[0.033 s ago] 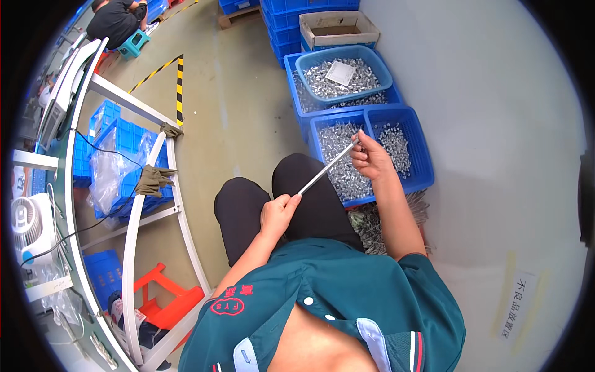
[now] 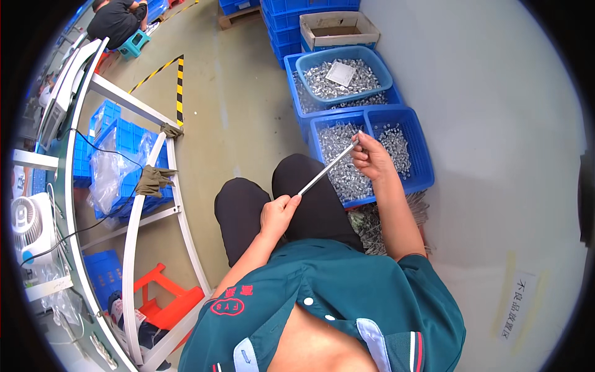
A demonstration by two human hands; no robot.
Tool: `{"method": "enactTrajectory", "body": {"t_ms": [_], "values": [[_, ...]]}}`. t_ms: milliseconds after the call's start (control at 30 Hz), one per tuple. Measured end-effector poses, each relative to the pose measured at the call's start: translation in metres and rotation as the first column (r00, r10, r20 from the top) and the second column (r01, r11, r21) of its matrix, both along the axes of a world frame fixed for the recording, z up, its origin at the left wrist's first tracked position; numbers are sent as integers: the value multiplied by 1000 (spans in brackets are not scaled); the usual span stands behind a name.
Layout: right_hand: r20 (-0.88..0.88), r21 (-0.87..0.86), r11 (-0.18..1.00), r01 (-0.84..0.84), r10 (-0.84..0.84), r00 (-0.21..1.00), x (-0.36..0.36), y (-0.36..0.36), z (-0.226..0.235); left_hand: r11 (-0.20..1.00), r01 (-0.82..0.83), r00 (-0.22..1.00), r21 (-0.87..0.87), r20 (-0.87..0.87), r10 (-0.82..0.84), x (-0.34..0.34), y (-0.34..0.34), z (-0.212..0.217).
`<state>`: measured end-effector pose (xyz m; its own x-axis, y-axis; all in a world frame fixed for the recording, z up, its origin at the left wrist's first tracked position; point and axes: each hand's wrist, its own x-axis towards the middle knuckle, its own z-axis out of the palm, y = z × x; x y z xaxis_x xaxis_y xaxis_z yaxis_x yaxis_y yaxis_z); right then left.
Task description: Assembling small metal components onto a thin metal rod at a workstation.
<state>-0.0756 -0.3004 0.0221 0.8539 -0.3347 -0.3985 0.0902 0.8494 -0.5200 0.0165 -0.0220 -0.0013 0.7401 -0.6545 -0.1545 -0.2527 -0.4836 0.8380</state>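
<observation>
A thin metal rod [image 2: 327,166] slants between my two hands, its far end up and to the right. My left hand [image 2: 279,214] is closed around the near end, over my dark-trousered legs. My right hand [image 2: 372,158] pinches the far end with thumb and fingers; whether a small part sits at that tip is hidden. Beneath the right hand is a blue divided crate [image 2: 423,149]. Its left compartment holds many small silvery metal pieces [image 2: 347,180], and its right one holds smaller metal pieces [image 2: 395,146].
Behind the crate, a light blue basin [image 2: 385,74] of metal parts rests on another blue crate. More thin metal pieces [image 2: 372,235] lie by my right thigh. A white wall [image 2: 483,124] borders the right. Leftward stand a white-framed bench [image 2: 133,248] and red stool [image 2: 164,310]; a person [image 2: 114,22] sits far off.
</observation>
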Motion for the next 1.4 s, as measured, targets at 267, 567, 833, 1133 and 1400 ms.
{"method": "enactTrajectory", "body": {"t_ms": [267,567,833,1133,1400], "values": [[-234,-420,907,-38,-67,970,6,16,21,1000,-17,999,-17,-27,17,2,0,-3],[-253,-320,937,-141,59,966,-18,40,1,999,24,991,43,-133,-18,9,-21,22],[-260,-140,961,-237,195,946,-34,78,3,975,216,927,-58,-302,-223,5,-98,22],[-302,-97,988,121,-145,942,-45,55,-32,908,384,923,168,-74,-377,-30,-123,22],[-329,105,888,448,-394,858,-56,-48,-51,898,439,863,0,-278,-422,-13,-50,18]]}}
